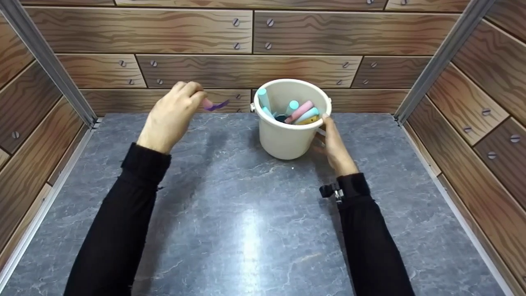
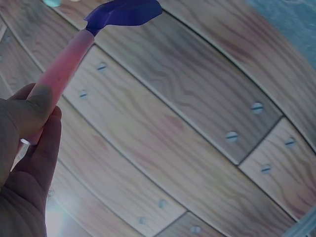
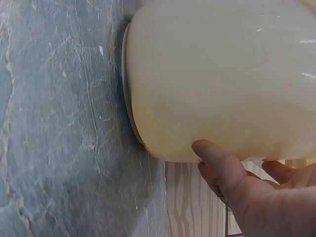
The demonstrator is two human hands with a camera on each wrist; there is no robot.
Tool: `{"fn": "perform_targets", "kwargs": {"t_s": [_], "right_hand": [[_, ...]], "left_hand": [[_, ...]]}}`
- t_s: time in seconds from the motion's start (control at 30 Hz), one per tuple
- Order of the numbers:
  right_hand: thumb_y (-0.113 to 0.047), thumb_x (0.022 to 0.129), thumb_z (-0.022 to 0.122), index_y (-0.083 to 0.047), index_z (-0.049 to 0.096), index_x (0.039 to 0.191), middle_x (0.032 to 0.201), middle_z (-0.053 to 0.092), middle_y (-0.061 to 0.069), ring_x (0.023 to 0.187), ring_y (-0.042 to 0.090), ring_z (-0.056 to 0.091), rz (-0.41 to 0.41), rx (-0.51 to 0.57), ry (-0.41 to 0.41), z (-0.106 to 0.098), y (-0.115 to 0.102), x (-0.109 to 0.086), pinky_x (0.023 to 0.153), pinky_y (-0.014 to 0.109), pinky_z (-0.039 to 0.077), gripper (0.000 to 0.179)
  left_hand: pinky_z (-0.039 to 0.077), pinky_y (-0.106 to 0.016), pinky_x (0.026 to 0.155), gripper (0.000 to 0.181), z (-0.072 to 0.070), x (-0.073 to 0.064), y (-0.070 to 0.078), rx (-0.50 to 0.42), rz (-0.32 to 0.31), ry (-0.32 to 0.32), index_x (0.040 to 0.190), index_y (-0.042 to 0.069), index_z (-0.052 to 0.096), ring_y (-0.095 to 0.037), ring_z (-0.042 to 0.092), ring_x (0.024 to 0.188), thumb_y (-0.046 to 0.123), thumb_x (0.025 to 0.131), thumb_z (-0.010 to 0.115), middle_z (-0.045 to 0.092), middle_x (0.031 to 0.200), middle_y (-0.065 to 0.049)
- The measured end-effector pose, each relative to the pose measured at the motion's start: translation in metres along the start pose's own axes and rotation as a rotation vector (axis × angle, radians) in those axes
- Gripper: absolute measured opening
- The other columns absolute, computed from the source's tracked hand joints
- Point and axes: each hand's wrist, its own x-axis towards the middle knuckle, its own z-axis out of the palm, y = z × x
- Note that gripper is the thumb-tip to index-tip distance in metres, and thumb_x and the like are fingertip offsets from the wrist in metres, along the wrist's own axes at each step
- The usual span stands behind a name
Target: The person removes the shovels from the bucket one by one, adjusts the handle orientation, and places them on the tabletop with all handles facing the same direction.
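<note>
My left hand (image 1: 172, 111) is raised at the left and pinches the pink handle of a small toy shovel (image 2: 64, 66). Its purple blade (image 2: 123, 13) points away from the fingers, toward the bucket side. A cream-coloured bucket (image 1: 283, 142) stands upright on the grey surface, right of the shovel. Beside it, my right hand (image 1: 337, 148) touches the outer wall, with the thumb near the rim. In the right wrist view the fingertips (image 3: 202, 145) rest against the smooth bucket side; some fingers are partly hidden. Inside the bucket lie several things with turquoise handles (image 1: 292, 107) and a pink handle (image 1: 302, 110).
A grey marbled tabletop (image 1: 230, 197) lies under both arms. Wood-patterned panels (image 1: 197, 33) stand at the back and both sides, with metal strips (image 1: 444, 57) at the corners. A yellow piece (image 1: 309, 120) also shows inside the bucket.
</note>
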Motion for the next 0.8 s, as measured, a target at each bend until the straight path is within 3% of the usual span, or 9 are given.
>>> {"fn": "perform_targets", "kwargs": {"t_s": [0.4, 0.57, 0.8], "right_hand": [[-0.064, 0.119, 0.029, -0.014, 0.015, 0.189, 0.195, 0.019, 0.024, 0.183, 0.051, 0.021, -0.006, 0.002, -0.004, -0.001, 0.002, 0.001, 0.146, 0.072, 0.030, 0.087], [-0.064, 0.119, 0.028, -0.013, 0.017, 0.189, 0.195, 0.021, 0.023, 0.182, 0.051, 0.023, -0.003, 0.007, -0.002, -0.001, 0.001, 0.002, 0.146, 0.071, 0.030, 0.087], [-0.063, 0.119, 0.029, -0.014, 0.017, 0.189, 0.196, 0.019, 0.023, 0.182, 0.052, 0.024, -0.003, -0.004, 0.006, 0.001, 0.001, 0.001, 0.145, 0.072, 0.031, 0.086]], "left_hand": [[0.066, -0.058, 0.113, 0.026, 0.016, -0.037, -0.042, -0.023, -0.075, -0.028, 0.116, -0.006, 0.082, -0.049, 0.074, 0.122, -0.021, 0.098, 0.071, 0.079, 0.125, -0.023], [0.065, -0.060, 0.112, 0.034, 0.019, -0.049, -0.058, -0.010, -0.114, -0.061, 0.115, -0.007, 0.082, -0.051, 0.073, 0.120, -0.028, 0.093, 0.067, 0.078, 0.123, -0.025], [0.063, -0.062, 0.113, 0.030, 0.022, -0.061, -0.077, -0.004, -0.146, -0.081, 0.109, -0.007, 0.081, -0.054, 0.073, 0.118, -0.028, 0.091, 0.070, 0.077, 0.121, -0.028]]}}
